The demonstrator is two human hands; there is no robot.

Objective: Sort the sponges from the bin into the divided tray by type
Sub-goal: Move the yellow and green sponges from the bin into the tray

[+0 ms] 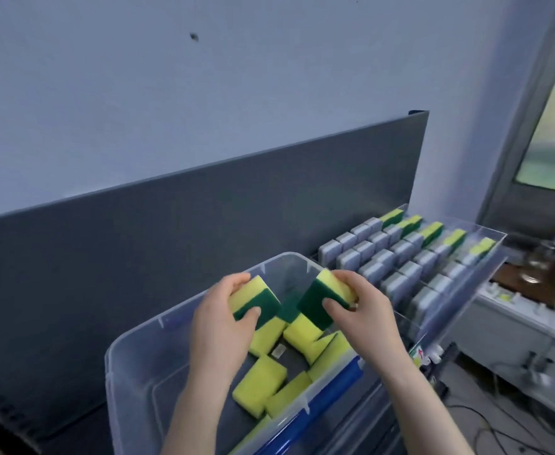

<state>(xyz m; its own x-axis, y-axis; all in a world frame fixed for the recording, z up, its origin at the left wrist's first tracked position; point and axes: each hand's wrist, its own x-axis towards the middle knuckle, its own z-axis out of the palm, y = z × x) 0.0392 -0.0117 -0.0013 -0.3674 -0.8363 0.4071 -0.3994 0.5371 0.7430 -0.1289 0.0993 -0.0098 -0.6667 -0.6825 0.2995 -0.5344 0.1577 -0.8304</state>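
Pale blue wall (171,77) fills the background, and a dark grey panel (203,208) stands behind the clear bin (131,349). I count two yellow-and-green sponges held up, one per hand. My left hand (223,310) pinches the left sponge (253,298), with its fingers (233,284) curled over the yellow edge and the thumb on the green pad. My right hand (361,307) grips the right sponge (315,303) the same way. The two sponges are near each other but apart, above the bin. Below the fingers, about seven loose sponges (259,382) lie on the bin floor, with a small white scrap (279,350) among them. A blue strip (331,392) runs along the bin's near edge. Beyond the right fingers sits the divided tray (459,290). Its rows are packed with grey sponges (397,284), too many and too blurred to count. Five tray sponges (432,233) in yellow-green stand at the rows' far ends.
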